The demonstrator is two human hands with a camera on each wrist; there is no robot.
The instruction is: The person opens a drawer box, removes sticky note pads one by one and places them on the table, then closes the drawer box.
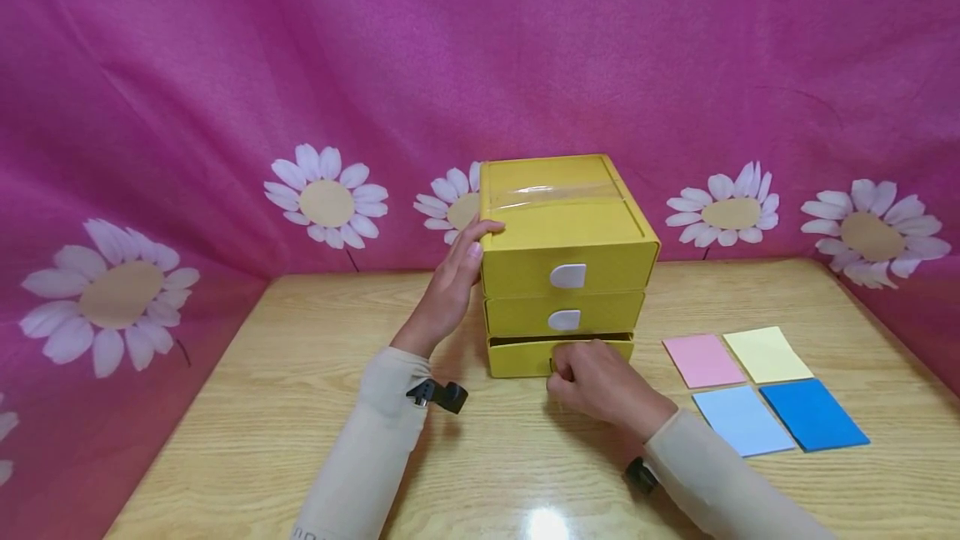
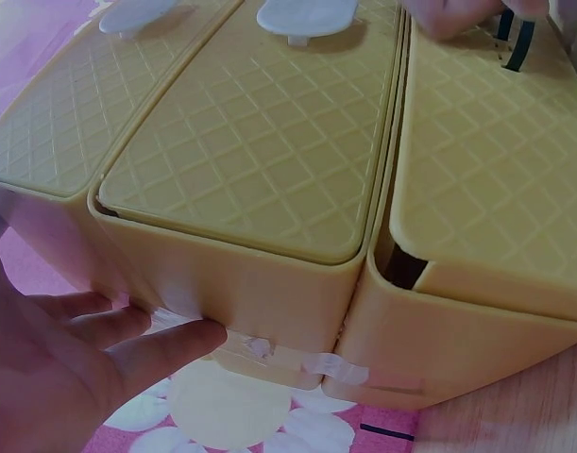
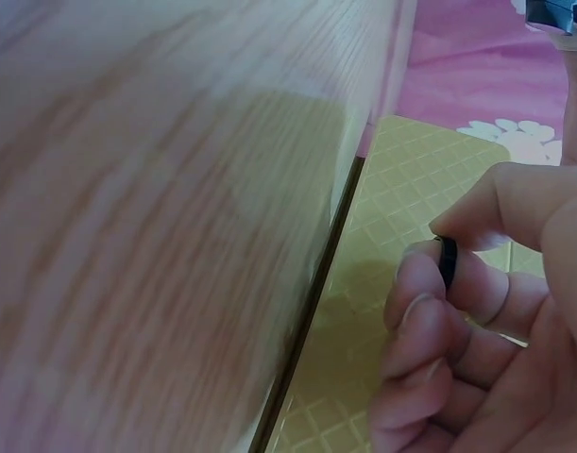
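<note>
A yellow three-drawer box [image 1: 566,223] stands on the table, with clear tape across its top. Its upper two drawers are closed and carry white tab handles [image 1: 567,276]. The bottom drawer [image 1: 517,359] is pulled out slightly, leaving a dark gap along its upper edge. My right hand [image 1: 600,382] pinches the black loop handle [image 3: 447,262] of that drawer between thumb and curled fingers. My left hand [image 1: 446,290] rests against the box's left side, one finger over the top edge; in the left wrist view its fingers [image 2: 165,354] lie extended along the side wall.
Right of the box lie a pink pad [image 1: 703,361], a pale yellow pad [image 1: 768,355], a light blue pad [image 1: 742,421] and a dark blue pad [image 1: 814,414] on the wooden table [image 1: 285,407]. Behind hangs a pink cloth [image 1: 375,48] with white daisies.
</note>
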